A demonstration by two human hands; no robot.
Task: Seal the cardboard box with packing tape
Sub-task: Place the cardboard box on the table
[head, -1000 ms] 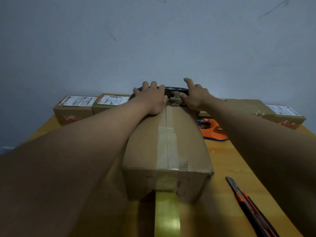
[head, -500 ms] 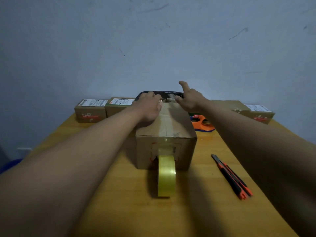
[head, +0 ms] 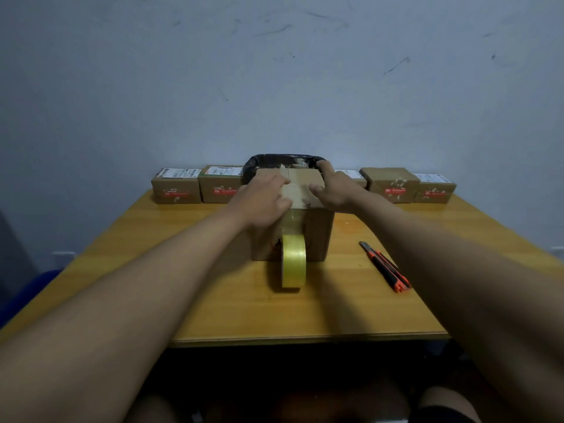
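A brown cardboard box (head: 317, 236) stands in the middle of the wooden table, its top flaps closed. A strip of clear tape runs along the top seam and down the near face to a yellowish tape roll (head: 293, 260) standing on edge against the box. My left hand (head: 265, 199) lies flat on the left part of the box top, fingers pressing beside the seam. My right hand (head: 334, 190) presses on the right part of the top, its index finger stretched toward the far edge. Neither hand grips anything.
An orange-and-black utility knife (head: 385, 267) lies to the right of the box. Several small labelled cardboard boxes (head: 177, 186) line the far edge against the wall. A black-lined bin (head: 283, 161) sits behind the box. The table's near edge (head: 305, 339) is close to me.
The view has pulled back from the box. Both hands have slid from the far end of the box top toward the near end along the taped seam.
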